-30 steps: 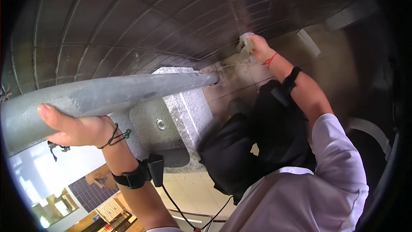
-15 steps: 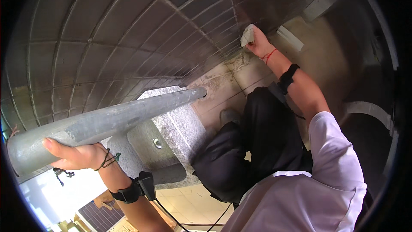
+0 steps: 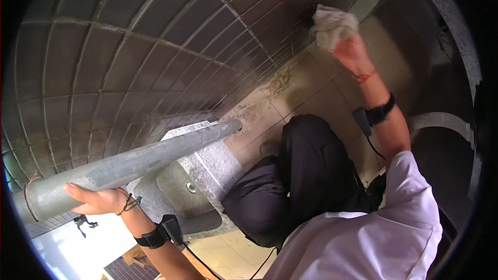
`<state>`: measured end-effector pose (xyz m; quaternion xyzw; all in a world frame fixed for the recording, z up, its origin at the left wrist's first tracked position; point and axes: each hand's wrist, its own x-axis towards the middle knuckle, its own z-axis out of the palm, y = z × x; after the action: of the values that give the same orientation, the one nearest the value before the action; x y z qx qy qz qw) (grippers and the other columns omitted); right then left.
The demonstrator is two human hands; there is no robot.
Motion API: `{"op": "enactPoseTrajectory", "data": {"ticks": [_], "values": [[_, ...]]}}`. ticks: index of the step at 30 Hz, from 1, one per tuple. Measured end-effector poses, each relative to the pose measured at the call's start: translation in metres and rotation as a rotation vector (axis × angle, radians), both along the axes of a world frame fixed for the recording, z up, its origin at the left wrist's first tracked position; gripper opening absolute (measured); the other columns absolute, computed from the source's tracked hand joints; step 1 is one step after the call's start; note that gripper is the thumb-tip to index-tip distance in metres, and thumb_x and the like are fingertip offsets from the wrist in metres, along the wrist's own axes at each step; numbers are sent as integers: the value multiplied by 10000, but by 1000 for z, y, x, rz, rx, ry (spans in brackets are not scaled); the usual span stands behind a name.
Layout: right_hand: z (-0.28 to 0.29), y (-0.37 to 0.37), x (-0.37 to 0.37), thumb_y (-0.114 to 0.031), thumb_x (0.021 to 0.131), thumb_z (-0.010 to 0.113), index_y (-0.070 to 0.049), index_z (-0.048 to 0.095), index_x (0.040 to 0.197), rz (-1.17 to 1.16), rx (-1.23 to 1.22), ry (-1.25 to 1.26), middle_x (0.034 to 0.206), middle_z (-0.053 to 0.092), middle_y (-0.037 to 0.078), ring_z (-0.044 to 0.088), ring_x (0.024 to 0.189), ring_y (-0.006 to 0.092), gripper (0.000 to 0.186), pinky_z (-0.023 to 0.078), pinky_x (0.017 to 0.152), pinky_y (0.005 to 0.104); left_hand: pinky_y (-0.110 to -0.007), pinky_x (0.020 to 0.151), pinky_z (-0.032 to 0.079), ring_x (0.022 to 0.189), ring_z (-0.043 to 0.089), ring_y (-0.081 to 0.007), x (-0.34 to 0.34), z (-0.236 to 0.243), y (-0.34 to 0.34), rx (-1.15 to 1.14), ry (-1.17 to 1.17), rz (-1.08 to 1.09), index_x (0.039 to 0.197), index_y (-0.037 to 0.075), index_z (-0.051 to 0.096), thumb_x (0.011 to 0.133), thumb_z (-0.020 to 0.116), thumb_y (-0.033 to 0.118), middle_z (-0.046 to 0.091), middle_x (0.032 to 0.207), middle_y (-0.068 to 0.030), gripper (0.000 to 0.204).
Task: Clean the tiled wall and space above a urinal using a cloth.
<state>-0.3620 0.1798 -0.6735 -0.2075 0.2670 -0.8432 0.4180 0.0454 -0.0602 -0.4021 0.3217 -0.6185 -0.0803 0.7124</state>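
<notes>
My left hand is wrapped round a thick grey pipe, thumb on its near side. The pipe runs from the left edge to the tiled floor in the middle of the view. At the upper right my right hand, slightly blurred, is closed on a crumpled whitish cloth. The cloth is beside the lower part of the dark tiled wall; whether it touches the tiles I cannot tell.
A speckled stone block with a basin stands beside the pipe. Brownish debris lies on the floor along the wall's foot. My bent knees in dark trousers take up the middle. A curved grey edge is at the right.
My right hand has moved up and to the right with the cloth, which now looks more spread out. The left hand stays on the pipe. The view has shifted slightly.
</notes>
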Motion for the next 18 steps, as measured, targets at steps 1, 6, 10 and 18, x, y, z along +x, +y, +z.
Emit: {"op": "enactPoseTrajectory", "data": {"ticks": [1, 6, 10, 18], "values": [[15, 19, -3, -347, 928, 430, -83, 408, 1276, 42, -92, -10, 1240, 485, 76, 477, 1135, 223, 437, 368, 991, 364, -382, 848, 494, 1026, 522, -270, -1, 0, 1, 5, -2, 13, 1221, -90, 345, 856, 598, 338, 456, 1201, -212, 616], [33, 72, -4, -368, 940, 370, -78, 396, 1282, -166, -224, -118, 1248, 472, 97, 469, 1144, 243, 449, 372, 990, 399, -391, 866, 477, 1021, 521, -271, -2, -1, 0, 13, 0, 68, 1180, -110, 357, 854, 600, 352, 451, 1192, -239, 615], [20, 62, 28, -387, 943, 347, -75, 387, 1286, -243, -137, -374, 1249, 464, 111, 470, 1136, 253, 465, 380, 985, 422, -394, 864, 469, 1007, 518, -270, 3, -2, -4, 4, -44, 168, 1129, -127, 372, 839, 617, 381, 458, 1159, -257, 634], [-58, 103, 53, -329, 921, 417, -80, 463, 1242, -147, 220, -419, 1246, 489, 113, 475, 1142, 267, 408, 402, 961, 396, -391, 872, 455, 999, 519, -265, -5, -2, 1, 45, 12, 138, 1162, -131, 354, 831, 626, 392, 458, 1170, -252, 676]]}}
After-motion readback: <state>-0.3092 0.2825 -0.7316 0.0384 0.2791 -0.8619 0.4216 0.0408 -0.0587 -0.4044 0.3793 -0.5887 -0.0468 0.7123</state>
